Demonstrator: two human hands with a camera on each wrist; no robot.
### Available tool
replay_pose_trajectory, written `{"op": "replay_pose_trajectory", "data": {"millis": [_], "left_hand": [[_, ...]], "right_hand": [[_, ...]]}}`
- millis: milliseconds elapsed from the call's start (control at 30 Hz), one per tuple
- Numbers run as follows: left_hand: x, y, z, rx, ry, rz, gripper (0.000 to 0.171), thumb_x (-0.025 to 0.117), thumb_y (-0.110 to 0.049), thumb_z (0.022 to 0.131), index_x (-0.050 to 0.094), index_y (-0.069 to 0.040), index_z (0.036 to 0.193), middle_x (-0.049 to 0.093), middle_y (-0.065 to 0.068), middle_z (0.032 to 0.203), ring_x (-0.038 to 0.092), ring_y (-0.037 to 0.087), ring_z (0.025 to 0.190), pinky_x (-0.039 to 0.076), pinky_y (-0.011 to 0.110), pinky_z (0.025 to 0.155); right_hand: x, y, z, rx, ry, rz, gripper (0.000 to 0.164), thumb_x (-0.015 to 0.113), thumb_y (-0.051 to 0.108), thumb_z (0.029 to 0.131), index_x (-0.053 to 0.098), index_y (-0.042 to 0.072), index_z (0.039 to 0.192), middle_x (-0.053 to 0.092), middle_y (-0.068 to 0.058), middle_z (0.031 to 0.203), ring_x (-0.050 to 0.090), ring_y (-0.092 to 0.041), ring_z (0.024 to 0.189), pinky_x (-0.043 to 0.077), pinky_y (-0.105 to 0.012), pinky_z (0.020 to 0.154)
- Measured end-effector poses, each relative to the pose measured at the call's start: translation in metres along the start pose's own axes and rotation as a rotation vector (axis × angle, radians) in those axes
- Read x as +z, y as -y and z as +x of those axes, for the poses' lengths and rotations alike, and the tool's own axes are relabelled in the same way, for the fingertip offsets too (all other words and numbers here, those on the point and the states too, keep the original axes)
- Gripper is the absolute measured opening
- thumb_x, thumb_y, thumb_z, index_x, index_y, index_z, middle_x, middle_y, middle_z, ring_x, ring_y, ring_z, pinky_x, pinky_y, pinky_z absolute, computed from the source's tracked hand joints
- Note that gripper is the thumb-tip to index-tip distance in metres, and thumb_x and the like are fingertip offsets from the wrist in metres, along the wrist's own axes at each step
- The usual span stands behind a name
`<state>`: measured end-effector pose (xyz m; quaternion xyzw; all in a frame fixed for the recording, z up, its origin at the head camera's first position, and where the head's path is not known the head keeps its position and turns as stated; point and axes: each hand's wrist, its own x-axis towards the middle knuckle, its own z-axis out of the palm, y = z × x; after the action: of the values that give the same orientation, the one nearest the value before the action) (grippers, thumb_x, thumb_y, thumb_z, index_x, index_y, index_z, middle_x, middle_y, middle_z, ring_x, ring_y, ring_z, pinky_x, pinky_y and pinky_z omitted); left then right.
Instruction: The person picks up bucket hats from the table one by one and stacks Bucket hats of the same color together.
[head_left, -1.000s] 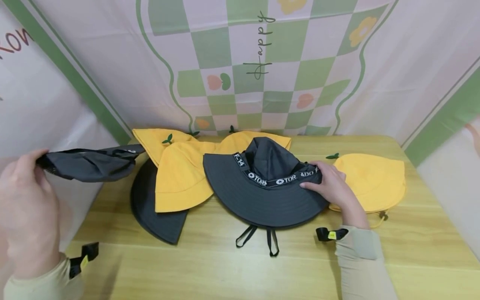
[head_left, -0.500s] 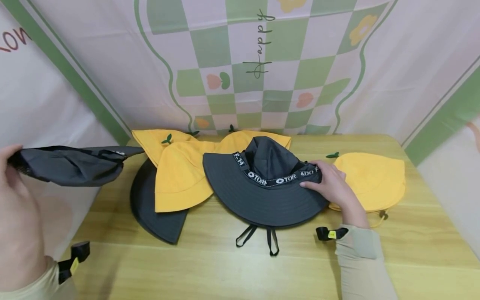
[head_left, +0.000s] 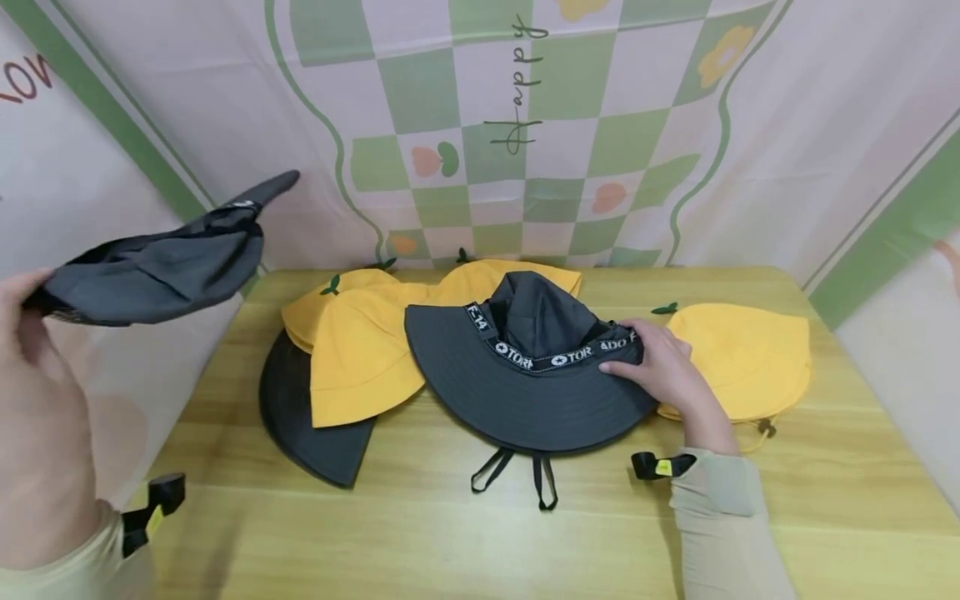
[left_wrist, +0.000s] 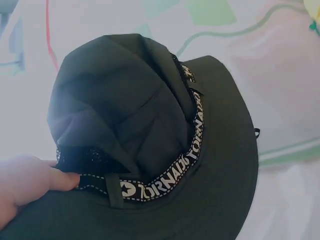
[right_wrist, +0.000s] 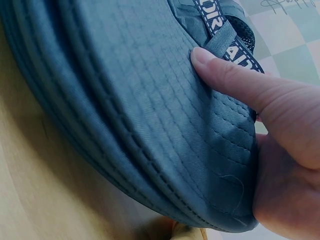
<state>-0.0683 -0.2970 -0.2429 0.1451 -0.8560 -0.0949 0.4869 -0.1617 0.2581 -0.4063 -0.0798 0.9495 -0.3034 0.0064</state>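
Note:
My left hand [head_left: 45, 433] pinches a dark grey sun hat [head_left: 157, 271] by its edge, up in the air at the left in the head view. Its soft crown and a "TORNADO" band [left_wrist: 167, 177] show in the left wrist view, with the thumb pressed on the brim near the band. On the table, my right hand [head_left: 667, 367] grips the right side of another dark sun hat [head_left: 517, 408], thumb on top of the brim. Several brim edges [right_wrist: 100, 100] lie stacked there in the right wrist view. Two black cord loops hang out at its front.
Overlapping yellow hats [head_left: 363, 367] with green sprouts lie left of the dark hat, over another dark brim [head_left: 311, 421]. One more yellow hat [head_left: 742, 362], with a cord, lies at the right. A printed cloth [head_left: 495, 108] hangs behind the wooden table [head_left: 450, 533].
My left hand has shifted left, and the far side of its hat has swung up away from the yellow hats. The leftmost yellow hat's raised edge has dropped. My right hand stays in place.

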Motion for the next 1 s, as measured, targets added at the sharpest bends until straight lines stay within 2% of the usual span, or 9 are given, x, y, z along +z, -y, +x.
{"op": "replay_pose_trajectory", "data": {"millis": [67,233,333,433,567,667,767,1000], "left_hand": [[0.002,-0.007,-0.002,0.007,0.091,-0.013,0.041,0.032,-0.031,0.110,0.062,-0.018,0.135,0.066,0.019,0.126,0.061,0.044,0.112,0.047,0.053,0.097],[0.018,-0.018,-0.007,0.088,0.169,-0.028,0.032,0.044,-0.020,0.107,0.069,-0.015,0.126,0.072,0.020,0.116,0.067,0.047,0.095,0.048,0.060,0.074],[0.029,-0.019,-0.010,0.157,0.218,-0.051,0.028,0.048,-0.016,0.106,0.071,-0.013,0.122,0.073,0.021,0.111,0.066,0.050,0.085,0.043,0.062,0.064],[0.038,-0.018,-0.011,0.215,0.289,-0.155,0.025,0.051,-0.011,0.103,0.071,-0.013,0.118,0.073,0.022,0.109,0.064,0.050,0.083,0.041,0.063,0.065],[0.048,-0.016,-0.011,0.277,0.406,-0.263,0.024,0.052,-0.007,0.102,0.070,-0.013,0.117,0.071,0.023,0.112,0.064,0.050,0.091,0.043,0.062,0.072],[0.057,-0.015,-0.011,0.326,0.475,-0.302,0.025,0.054,-0.004,0.101,0.069,-0.012,0.118,0.070,0.024,0.113,0.064,0.047,0.093,0.045,0.059,0.077],[0.066,-0.014,-0.011,0.361,0.521,-0.339,0.025,0.056,-0.003,0.100,0.070,-0.011,0.119,0.071,0.023,0.113,0.065,0.042,0.090,0.046,0.055,0.078],[0.076,-0.011,-0.007,0.430,0.571,-0.394,0.027,0.060,-0.002,0.097,0.071,-0.013,0.119,0.074,0.019,0.106,0.068,0.036,0.083,0.044,0.042,0.075]], "right_hand": [[0.000,0.000,0.001,-0.005,-0.006,-0.001,0.070,0.078,0.032,0.088,0.046,0.000,0.142,0.050,-0.031,0.141,0.043,-0.051,0.129,0.025,-0.060,0.095],[0.000,0.001,0.002,-0.010,-0.012,-0.015,0.065,0.074,0.031,0.091,0.047,0.000,0.141,0.049,-0.031,0.142,0.042,-0.052,0.130,0.025,-0.061,0.096],[-0.001,0.002,0.002,-0.014,-0.006,-0.022,0.062,0.071,0.030,0.093,0.047,0.000,0.142,0.048,-0.031,0.144,0.041,-0.052,0.132,0.025,-0.063,0.097],[-0.001,0.002,0.002,-0.021,-0.003,-0.028,0.061,0.069,0.029,0.094,0.047,-0.001,0.142,0.047,-0.031,0.145,0.040,-0.051,0.133,0.025,-0.063,0.097],[-0.002,0.001,0.002,-0.024,0.003,-0.027,0.060,0.068,0.026,0.094,0.046,-0.002,0.142,0.048,-0.031,0.144,0.041,-0.051,0.132,0.025,-0.063,0.097],[-0.003,0.001,0.002,-0.019,0.016,-0.016,0.059,0.066,0.021,0.093,0.045,-0.003,0.143,0.047,-0.032,0.144,0.040,-0.051,0.132,0.024,-0.063,0.098],[-0.004,0.000,0.001,-0.022,0.023,-0.002,0.059,0.065,0.017,0.090,0.045,-0.003,0.142,0.046,-0.033,0.144,0.040,-0.051,0.132,0.023,-0.063,0.099],[-0.009,-0.003,0.000,-0.044,0.008,-0.001,0.056,0.071,0.018,0.091,0.051,0.000,0.140,0.053,-0.031,0.140,0.047,-0.051,0.130,0.028,-0.067,0.103]]}}
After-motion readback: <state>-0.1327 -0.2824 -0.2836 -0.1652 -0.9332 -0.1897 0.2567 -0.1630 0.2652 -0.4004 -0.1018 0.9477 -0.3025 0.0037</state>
